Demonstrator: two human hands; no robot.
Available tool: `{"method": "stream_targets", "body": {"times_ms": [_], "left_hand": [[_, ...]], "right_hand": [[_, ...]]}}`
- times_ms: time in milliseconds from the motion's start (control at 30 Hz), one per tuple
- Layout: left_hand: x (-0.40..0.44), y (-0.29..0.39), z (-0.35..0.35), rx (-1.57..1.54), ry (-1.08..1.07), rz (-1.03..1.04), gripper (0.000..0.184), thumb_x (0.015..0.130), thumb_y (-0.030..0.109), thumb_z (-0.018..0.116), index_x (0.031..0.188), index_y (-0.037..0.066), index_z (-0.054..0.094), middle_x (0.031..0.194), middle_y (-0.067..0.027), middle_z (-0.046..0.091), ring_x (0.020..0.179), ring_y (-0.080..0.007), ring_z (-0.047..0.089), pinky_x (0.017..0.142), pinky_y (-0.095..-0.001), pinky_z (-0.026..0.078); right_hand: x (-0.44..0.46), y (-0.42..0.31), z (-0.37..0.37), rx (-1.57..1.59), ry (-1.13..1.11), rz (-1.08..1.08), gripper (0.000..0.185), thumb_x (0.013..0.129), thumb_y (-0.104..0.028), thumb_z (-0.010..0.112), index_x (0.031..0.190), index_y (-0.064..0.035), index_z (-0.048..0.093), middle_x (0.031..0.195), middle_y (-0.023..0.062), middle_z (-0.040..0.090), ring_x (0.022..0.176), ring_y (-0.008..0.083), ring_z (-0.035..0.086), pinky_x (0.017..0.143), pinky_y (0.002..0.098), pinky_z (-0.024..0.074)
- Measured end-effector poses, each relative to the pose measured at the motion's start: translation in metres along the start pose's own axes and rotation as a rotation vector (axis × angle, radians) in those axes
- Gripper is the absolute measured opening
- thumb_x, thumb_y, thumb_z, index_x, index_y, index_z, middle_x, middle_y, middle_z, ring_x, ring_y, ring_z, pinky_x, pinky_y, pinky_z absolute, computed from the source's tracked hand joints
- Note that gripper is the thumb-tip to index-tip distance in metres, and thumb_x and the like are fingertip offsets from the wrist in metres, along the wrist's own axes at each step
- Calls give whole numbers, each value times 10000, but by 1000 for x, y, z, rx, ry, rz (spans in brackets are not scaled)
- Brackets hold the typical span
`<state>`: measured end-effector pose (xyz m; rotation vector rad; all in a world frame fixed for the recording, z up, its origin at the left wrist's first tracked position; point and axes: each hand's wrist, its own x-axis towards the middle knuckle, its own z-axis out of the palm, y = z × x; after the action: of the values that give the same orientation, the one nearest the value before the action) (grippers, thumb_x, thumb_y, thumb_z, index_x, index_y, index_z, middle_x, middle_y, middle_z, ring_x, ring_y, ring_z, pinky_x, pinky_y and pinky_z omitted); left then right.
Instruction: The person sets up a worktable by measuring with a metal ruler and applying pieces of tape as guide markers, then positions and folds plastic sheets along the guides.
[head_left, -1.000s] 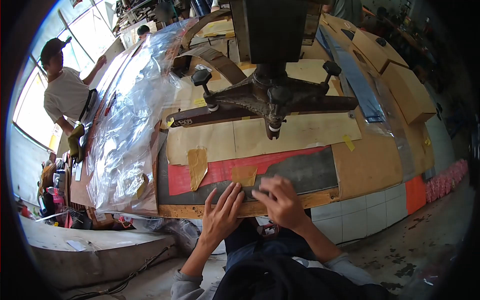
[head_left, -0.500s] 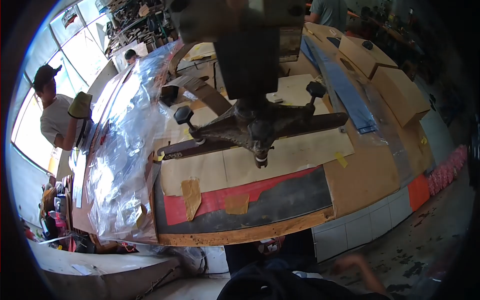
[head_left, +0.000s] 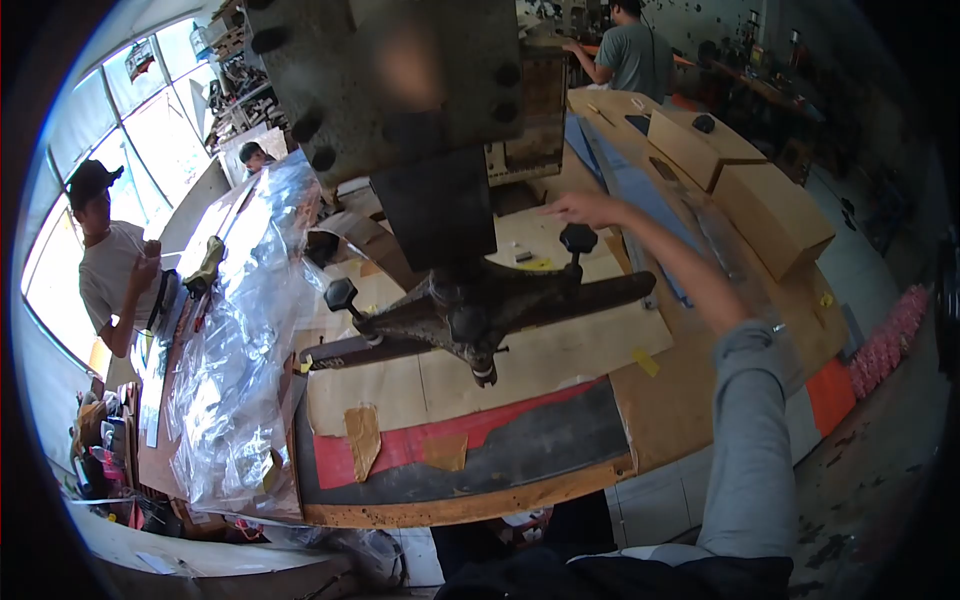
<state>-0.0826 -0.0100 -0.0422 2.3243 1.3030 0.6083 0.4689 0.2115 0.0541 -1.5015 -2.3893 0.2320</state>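
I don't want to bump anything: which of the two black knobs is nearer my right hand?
The right black knob, just below your right hand in view; the left black knob stands farther away.

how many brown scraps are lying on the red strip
2: a taller brown scrap towards the left of the red strip, and a shorter brown scrap to its right, reaching onto the black sheet. None looks hidden.
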Motion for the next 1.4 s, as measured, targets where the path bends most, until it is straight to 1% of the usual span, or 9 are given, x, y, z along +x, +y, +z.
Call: {"method": "stream_targets", "body": {"times_ms": [67,167,200,400,600,900,1000,1300,1400], "left_hand": [[-4,-3,5,17,4,-36,284,762,259,634,968,63,629,1031,-173,620,984,-352,592,778,-413,483],[-14,-10,11,32,-9,-97,286,763,262,632,970,64,630,1028,-172,622,980,-352,594,777,-414,484],[-18,-11,12,32,-13,-120,287,764,263,632,971,64,631,1026,-172,623,979,-352,595,777,-414,484],[-26,-19,11,35,-45,-206,293,766,270,628,975,66,633,1019,-171,629,972,-352,600,776,-415,486],[-25,-22,8,35,-71,-224,298,768,276,625,980,68,635,1011,-169,634,965,-351,605,776,-415,487],[-23,-22,0,26,-93,-230,306,771,286,620,987,70,639,1000,-167,642,954,-350,613,775,-417,490],[-28,-22,-1,19,-102,-241,309,771,289,618,989,71,640,996,-167,645,950,-350,615,775,-417,491],[-37,-26,-6,5,-112,-290,317,774,299,614,996,73,643,985,-165,653,939,-349,622,774,-419,493],[-41,-25,-7,0,-120,-303,320,775,302,612,998,74,645,981,-164,655,936,-349,625,773,-419,494]], "right_hand": [[37,-14,6,-197,-228,99,608,833,-25,496,1388,-268,435,929,225,623,878,340,613,769,413,483],[66,-5,26,-227,-318,184,743,799,10,474,1421,-374,339,901,235,593,875,357,605,809,445,464],[74,-14,25,-246,-368,254,739,816,3,443,1419,-409,328,1002,213,590,947,349,598,849,444,462],[95,-6,46,-439,-375,273,701,846,-22,402,1414,-428,333,1217,140,528,1131,316,538,893,441,481],[94,-29,39,-451,-389,367,672,860,-38,427,1398,-435,357,1212,135,532,1131,315,544,893,435,484],[93,-10,52,-451,-314,253,726,826,-40,464,1412,-445,323,1046,166,539,950,337,595,784,439,496],[94,-8,55,-368,-305,274,663,854,-38,423,1386,-431,382,1251,101,546,1141,289,547,902,440,480],[90,-26,38,-418,-319,324,739,823,34,429,1404,-417,352,1170,144,600,1084,325,577,903,420,484],[85,-23,40,-346,-287,292,619,795,-38,464,1333,-343,501,1066,130,626,1049,298,592,852,435,501]]}}
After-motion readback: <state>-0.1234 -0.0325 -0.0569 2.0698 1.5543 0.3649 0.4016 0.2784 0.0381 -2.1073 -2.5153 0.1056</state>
